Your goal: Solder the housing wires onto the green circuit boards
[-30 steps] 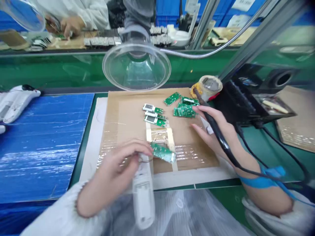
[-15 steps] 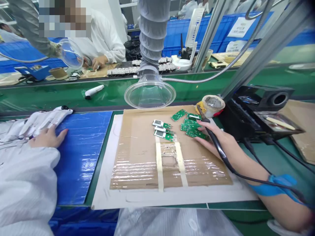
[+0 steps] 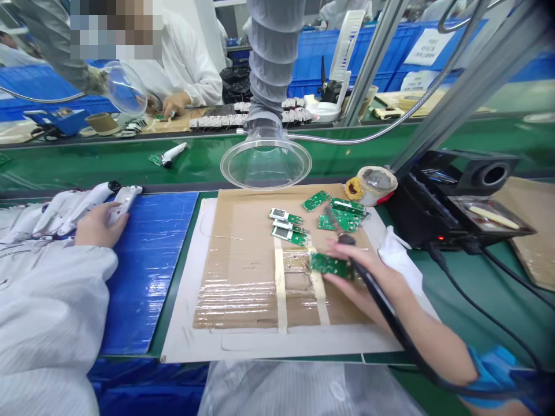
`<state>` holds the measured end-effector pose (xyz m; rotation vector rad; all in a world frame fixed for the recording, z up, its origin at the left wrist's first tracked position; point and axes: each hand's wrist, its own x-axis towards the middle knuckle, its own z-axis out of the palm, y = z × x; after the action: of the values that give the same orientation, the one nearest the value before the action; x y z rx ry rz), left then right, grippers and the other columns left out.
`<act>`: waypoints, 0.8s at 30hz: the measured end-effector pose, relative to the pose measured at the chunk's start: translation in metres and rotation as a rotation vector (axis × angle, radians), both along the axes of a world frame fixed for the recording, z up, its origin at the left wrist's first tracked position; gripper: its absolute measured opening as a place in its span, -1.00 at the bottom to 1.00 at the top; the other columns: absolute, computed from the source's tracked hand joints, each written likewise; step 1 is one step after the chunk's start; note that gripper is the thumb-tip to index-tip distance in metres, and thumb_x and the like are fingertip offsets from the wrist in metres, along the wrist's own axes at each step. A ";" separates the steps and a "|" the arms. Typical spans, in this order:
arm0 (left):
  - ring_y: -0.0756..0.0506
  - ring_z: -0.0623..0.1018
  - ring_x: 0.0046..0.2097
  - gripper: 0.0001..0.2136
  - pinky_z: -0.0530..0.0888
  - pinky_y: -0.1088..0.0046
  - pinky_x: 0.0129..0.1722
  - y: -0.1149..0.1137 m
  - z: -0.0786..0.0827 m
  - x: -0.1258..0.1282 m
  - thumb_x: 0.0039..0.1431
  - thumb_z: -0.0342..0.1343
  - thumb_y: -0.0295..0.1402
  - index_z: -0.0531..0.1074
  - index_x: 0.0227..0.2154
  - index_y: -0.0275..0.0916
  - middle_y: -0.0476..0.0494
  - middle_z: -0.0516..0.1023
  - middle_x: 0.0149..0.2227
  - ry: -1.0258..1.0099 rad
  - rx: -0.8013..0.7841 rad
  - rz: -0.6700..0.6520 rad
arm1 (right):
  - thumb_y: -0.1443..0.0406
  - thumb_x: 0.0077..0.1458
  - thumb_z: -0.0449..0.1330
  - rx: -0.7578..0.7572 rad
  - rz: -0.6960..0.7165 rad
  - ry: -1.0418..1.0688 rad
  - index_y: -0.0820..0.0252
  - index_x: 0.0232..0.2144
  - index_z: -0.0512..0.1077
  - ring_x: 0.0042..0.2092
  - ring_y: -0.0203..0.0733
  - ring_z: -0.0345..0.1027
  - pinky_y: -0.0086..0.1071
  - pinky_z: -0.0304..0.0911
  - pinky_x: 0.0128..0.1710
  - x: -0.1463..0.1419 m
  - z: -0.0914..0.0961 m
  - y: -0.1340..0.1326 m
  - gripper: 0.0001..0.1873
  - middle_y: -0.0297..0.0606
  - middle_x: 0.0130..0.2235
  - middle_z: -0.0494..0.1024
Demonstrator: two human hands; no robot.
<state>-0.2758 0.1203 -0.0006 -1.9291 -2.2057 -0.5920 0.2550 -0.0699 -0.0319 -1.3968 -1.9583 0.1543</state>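
Observation:
My left hand (image 3: 99, 225), at the end of a row of white plastic housings (image 3: 58, 214), has its fingers closed round a single white housing (image 3: 125, 201) above the blue sheet. Pinched in my right hand (image 3: 368, 268) is a green circuit board (image 3: 330, 264), held over the cardboard. The same hand also carries a soldering iron (image 3: 347, 238), its tip pointing up and away. Beyond it lies a pile of green circuit boards (image 3: 342, 219). Several boards with small screens (image 3: 288, 233) rest left of that pile.
A clear fume hood (image 3: 266, 164) hangs over the back of the cardboard (image 3: 243, 289). At the right stand a black soldering station (image 3: 433, 214) and a round tip-cleaning pot (image 3: 375, 185). Across the green belt (image 3: 208, 156), a co-worker's hand (image 3: 176, 105) handles small parts.
My right hand has drawn back from the pile toward me, bringing a circuit board and the soldering iron. My left hand has shifted right and lifted a white housing from the row.

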 end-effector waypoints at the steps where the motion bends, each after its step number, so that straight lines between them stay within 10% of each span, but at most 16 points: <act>1: -0.14 0.56 -0.06 -0.60 0.49 0.23 0.09 -0.004 0.001 0.003 0.20 0.08 -0.03 0.50 -0.07 -0.22 0.05 0.61 -0.17 -0.003 0.026 -0.005 | 0.28 0.21 0.23 -0.041 0.076 -0.008 -0.05 0.23 0.23 0.09 -0.13 0.51 -0.30 0.51 0.07 -0.007 0.001 -0.005 -0.44 -0.28 0.15 0.54; 6: -0.16 0.59 0.09 -0.59 0.50 0.24 0.14 -0.069 0.004 0.042 0.28 0.11 -0.07 0.47 0.09 -0.14 0.01 0.53 0.15 -0.012 0.146 -0.111 | 0.34 0.27 0.16 -0.143 0.280 -0.046 -0.08 0.29 0.13 0.10 -0.21 0.51 -0.29 0.48 0.10 -0.026 0.005 -0.011 -0.40 -0.30 0.19 0.51; 11: -0.16 0.52 0.20 -0.70 0.47 0.35 0.22 -0.179 -0.011 0.134 0.35 0.09 -0.33 0.45 0.11 -0.15 -0.12 0.45 0.24 -0.068 -0.027 -0.694 | 0.32 0.27 0.16 -0.197 0.332 -0.069 -0.06 0.29 0.14 0.02 -0.20 0.56 -0.31 0.53 0.00 -0.030 0.009 -0.004 -0.41 -0.30 0.14 0.55; 15: -0.22 0.57 0.13 -0.51 0.60 0.29 0.09 -0.228 -0.013 0.195 0.34 0.10 -0.26 0.24 0.29 -0.16 -0.24 0.45 0.23 -0.191 -0.107 -0.718 | 0.34 0.21 0.22 -0.138 0.285 -0.030 -0.06 0.29 0.17 0.07 -0.12 0.53 -0.21 0.52 0.07 -0.033 0.003 -0.007 -0.36 -0.25 0.17 0.52; 18: -0.20 0.61 0.05 -0.59 0.62 0.28 0.00 -0.220 -0.003 0.207 0.36 0.05 -0.24 0.26 0.23 -0.10 -0.17 0.58 0.08 -0.407 -0.199 -0.656 | 0.43 0.22 0.16 -0.135 0.290 -0.014 -0.09 0.32 0.11 0.11 -0.13 0.50 -0.14 0.49 0.13 -0.033 -0.007 -0.011 -0.31 -0.26 0.20 0.49; 24: -0.20 0.53 -0.01 -0.80 0.44 0.13 0.05 -0.131 -0.001 0.219 0.39 0.02 -0.27 0.52 -0.12 -0.20 -0.21 0.57 -0.11 -0.516 -0.341 -0.713 | 0.52 0.23 0.05 -0.162 0.403 -0.063 -0.06 0.36 0.06 0.20 -0.15 0.41 -0.13 0.45 0.18 -0.025 -0.008 -0.012 -0.28 -0.22 0.23 0.45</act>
<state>-0.0570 -0.0111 -0.0021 -3.0724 -1.8907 -0.9376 0.2300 -0.0822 -0.0396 -1.0979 -2.3049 0.4685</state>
